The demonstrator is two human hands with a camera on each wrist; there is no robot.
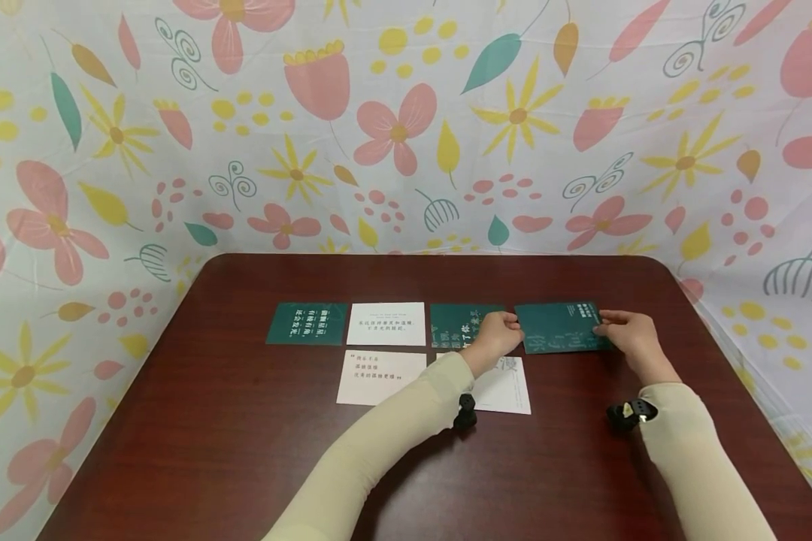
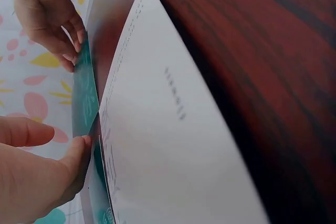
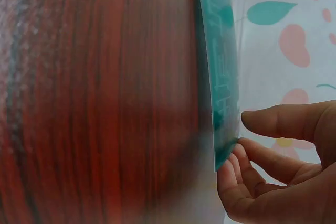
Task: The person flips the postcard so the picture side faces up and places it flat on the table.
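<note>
A green card (image 1: 560, 328) with pale writing lies toward the back right of the dark table, between both hands. My right hand (image 1: 631, 338) pinches its right end, the thumb over the card's edge. The right wrist view shows fingertips curled at the corner of this green card (image 3: 223, 77). At its left edge is my left hand (image 1: 492, 338). In the left wrist view my left hand (image 2: 42, 171) has thumb and finger apart, one fingertip at the card's edge. Under the left wrist, a white card (image 1: 504, 387) and another green card (image 1: 456, 319) are partly hidden.
Left of the hands lie a green card (image 1: 306, 323), a white card (image 1: 386, 324) and a pale pink card (image 1: 381, 376). Floral cloth (image 1: 392, 188) hangs behind the table (image 1: 243, 458).
</note>
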